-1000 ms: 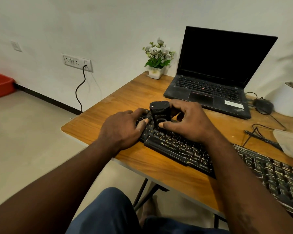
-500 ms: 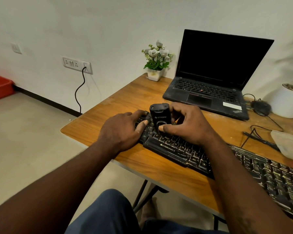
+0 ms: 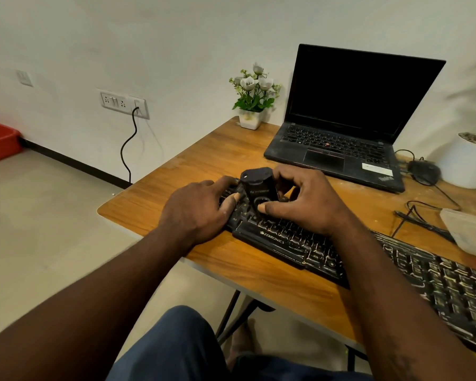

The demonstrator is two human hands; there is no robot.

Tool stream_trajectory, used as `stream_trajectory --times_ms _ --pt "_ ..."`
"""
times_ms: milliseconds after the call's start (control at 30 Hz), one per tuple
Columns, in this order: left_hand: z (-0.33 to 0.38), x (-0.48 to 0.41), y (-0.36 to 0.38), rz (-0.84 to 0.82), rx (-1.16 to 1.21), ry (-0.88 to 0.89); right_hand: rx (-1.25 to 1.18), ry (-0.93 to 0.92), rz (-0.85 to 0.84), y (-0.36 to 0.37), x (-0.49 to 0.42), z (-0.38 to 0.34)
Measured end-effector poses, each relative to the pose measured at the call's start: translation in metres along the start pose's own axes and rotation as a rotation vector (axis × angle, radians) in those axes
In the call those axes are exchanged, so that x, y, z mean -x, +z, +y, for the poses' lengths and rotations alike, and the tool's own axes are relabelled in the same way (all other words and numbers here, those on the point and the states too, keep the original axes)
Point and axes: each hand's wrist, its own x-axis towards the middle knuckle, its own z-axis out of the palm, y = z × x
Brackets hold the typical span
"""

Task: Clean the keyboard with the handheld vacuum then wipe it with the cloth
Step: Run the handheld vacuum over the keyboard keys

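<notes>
Knee (image 3: pixel 176 347): blue trouser leg, bottom edge, below the table rim.

Keyboard (image 3: pixel 396 270): black, long, lying slantwise along the near side of the table (image 3: pixel 176 171); the right end runs out of view, the left end lies under both hands.

Left hand (image 3: pixel 195 213): laid on the keyboard's left end, fingers loosely spread over the keys, thumb stretched toward the vacuum; holds nothing, seems to steady the board.

Right hand (image 3: pixel 305 202): fingers curled round the vacuum, thumb tip pressed on its front face.

Vacuum (image 3: pixel 259 188): small, black, stubby, standing roughly upright on the keys near the left end, between the two hands. Whether it is running cannot be told.

Step in hand, as judged: vacuuming, at the left end of the board. Next move calls for sliding the vacuum rightward along the rows, nozzle kept on the keys, the other hand holding the board down. Wiping with the cloth is not yet begun.

Pale bundle (image 3: pixel 467 229): right edge, beside the keyboard; may be the cloth, too cut off to tell.

Mouse (image 3: pixel 423 171): black, corded, beside the laptop.

Laptop (image 3: pixel 355 119): open, screen dark, behind the hands.

Flower pot (image 3: pixel 252 105): white, at the far table corner.

Wall socket (image 3: pixel 124 103): one black cord plugged in
</notes>
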Motion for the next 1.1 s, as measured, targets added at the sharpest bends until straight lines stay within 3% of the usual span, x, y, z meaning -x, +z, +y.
stream_trajectory --times_ms 67,167,300,433,567,633,833,1100 --pt "0.000 -0.001 0.001 0.009 -0.003 0.003 -0.010 -0.018 -0.017 0.002 0.000 -0.001" --pt "-0.001 -0.001 0.002 0.016 0.002 0.002 0.074 0.014 0.096 0.003 0.000 -0.002" --pt "-0.001 -0.001 0.002 0.010 -0.006 0.006 -0.017 -0.010 0.004 0.000 0.002 -0.004" --pt "-0.001 -0.001 0.001 0.003 -0.010 0.004 0.070 0.032 0.089 0.000 0.002 -0.003" --pt "-0.001 0.000 0.000 0.006 0.005 0.008 -0.067 -0.017 -0.023 0.010 0.003 -0.009" --pt "-0.001 0.000 0.000 0.003 0.012 0.007 -0.025 -0.049 -0.013 0.015 0.003 -0.012" --pt "0.001 0.000 0.000 -0.002 -0.003 -0.012 -0.143 0.034 -0.107 -0.013 0.008 -0.002" --pt "0.000 -0.001 -0.001 -0.011 0.014 -0.006 -0.077 -0.058 -0.100 0.004 0.006 -0.014"
